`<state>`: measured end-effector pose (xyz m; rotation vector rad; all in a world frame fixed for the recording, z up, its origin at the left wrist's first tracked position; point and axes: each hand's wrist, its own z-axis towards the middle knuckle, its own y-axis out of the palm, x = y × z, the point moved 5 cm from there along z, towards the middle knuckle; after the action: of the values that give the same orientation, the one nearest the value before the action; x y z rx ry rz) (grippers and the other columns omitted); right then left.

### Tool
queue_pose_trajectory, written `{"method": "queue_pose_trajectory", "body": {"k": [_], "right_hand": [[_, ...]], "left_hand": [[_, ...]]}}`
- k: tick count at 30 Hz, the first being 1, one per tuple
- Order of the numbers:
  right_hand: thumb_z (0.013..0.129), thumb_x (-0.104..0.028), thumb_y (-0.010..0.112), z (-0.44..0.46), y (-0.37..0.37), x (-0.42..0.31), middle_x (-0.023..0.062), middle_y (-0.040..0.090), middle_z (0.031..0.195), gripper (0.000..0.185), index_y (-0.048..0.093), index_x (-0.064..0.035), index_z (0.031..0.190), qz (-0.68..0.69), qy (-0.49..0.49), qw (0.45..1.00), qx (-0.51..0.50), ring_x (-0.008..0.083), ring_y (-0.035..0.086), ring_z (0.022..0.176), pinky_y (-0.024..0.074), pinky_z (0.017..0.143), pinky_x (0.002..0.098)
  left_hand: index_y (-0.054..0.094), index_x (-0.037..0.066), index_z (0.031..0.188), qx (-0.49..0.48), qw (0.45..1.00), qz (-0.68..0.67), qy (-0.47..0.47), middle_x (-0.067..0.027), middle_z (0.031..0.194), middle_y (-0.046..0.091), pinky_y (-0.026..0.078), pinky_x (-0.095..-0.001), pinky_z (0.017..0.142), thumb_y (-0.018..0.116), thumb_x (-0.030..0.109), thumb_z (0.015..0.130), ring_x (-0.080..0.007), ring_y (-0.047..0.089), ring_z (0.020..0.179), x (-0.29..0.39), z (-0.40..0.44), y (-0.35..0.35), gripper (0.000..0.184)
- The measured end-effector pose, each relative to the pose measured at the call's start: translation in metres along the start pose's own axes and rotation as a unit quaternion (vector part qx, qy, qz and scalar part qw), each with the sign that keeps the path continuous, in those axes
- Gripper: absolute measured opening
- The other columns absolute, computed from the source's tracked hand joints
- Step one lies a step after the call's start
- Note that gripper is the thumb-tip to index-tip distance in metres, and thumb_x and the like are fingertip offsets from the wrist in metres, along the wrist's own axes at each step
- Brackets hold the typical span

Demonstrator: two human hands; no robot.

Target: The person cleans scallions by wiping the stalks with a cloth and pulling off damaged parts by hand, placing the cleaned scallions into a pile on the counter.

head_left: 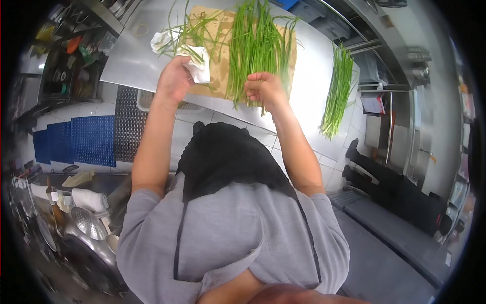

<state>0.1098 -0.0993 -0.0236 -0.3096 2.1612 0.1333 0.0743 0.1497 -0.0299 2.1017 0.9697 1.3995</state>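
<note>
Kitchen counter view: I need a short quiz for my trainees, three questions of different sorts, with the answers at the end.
1. True or false: the separate bunch of long green stalks on the right lies on the board.
2. Multiple choice: what colour is the board beneath the larger pile of stalks?
a) blue
b) brown
c) black
3. Fill in the blank: the white cloth is in the person's ____ hand, while the right hand is at the near end of the larger pile.

Key:
1. False; it lies on the metal counter, apart from the board.
2. b
3. left
</note>
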Motion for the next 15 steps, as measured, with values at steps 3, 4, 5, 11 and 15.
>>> {"method": "queue_pose_trajectory", "body": {"k": [3, 4, 5, 11, 15], "right_hand": [[0.083, -0.005, 0.066, -0.011, -0.014, 0.007, 0.0077, 0.065, 0.074, 0.009, 0.063, 0.0016, 0.088, 0.055, 0.014, 0.998, -0.022, 0.013, 0.061, 0.059, 0.048, 0.05, 0.0251], [0.083, -0.005, 0.067, -0.017, -0.018, 0.006, 0.0073, 0.065, 0.074, 0.008, 0.063, 0.0013, 0.087, 0.065, 0.012, 0.997, -0.033, 0.0126, 0.061, 0.058, 0.0477, 0.049, 0.0246], [0.083, -0.005, 0.067, -0.024, -0.024, 0.004, 0.0068, 0.065, 0.073, 0.008, 0.063, 0.0012, 0.087, 0.049, 0.003, 0.999, -0.012, 0.0119, 0.06, 0.057, 0.0467, 0.048, 0.0239], [0.083, -0.003, 0.067, -0.099, -0.04, -0.056, 0.0046, 0.063, 0.069, 0.007, 0.064, 0.0016, 0.087, 0.029, -0.12, 0.992, 0.022, 0.0082, 0.054, 0.053, 0.0414, 0.046, 0.0215], [0.083, -0.003, 0.067, -0.115, -0.029, -0.082, 0.0037, 0.064, 0.068, 0.008, 0.065, 0.003, 0.088, 0.018, -0.218, 0.976, 0.013, 0.0065, 0.054, 0.054, 0.0416, 0.047, 0.0217]], "left_hand": [[0.053, -0.003, 0.12, 0.017, 1.0, -0.016, -0.001, -0.0127, 0.111, 0.065, 0.051, -0.0403, 0.09, 0.05, 0.013, 0.09, -0.024, 0.063, 0.104, -0.013, 0.004, -0.001, 0.035], [0.053, -0.004, 0.119, 0.007, 1.0, -0.016, 0.0, -0.0131, 0.111, 0.065, 0.051, -0.0404, 0.091, 0.051, 0.011, 0.088, -0.0244, 0.063, 0.104, -0.017, 0.003, 0.001, 0.034], [0.053, -0.005, 0.118, -0.001, 1.0, -0.017, 0.002, -0.0135, 0.112, 0.065, 0.052, -0.0404, 0.092, 0.051, 0.009, 0.087, -0.0247, 0.063, 0.104, -0.021, 0.003, 0.001, 0.034], [0.052, -0.006, 0.121, -0.05, 0.997, -0.052, -0.023, -0.0152, 0.118, 0.062, 0.049, -0.0426, 0.098, 0.052, 0.003, 0.082, -0.0275, 0.061, 0.109, -0.039, 0.006, 0.009, 0.04], [0.05, -0.006, 0.125, -0.088, 0.989, -0.11, -0.035, -0.0155, 0.121, 0.061, 0.047, -0.0426, 0.101, 0.052, 0.004, 0.082, -0.0283, 0.06, 0.112, -0.05, 0.002, 0.023, 0.044]]}}
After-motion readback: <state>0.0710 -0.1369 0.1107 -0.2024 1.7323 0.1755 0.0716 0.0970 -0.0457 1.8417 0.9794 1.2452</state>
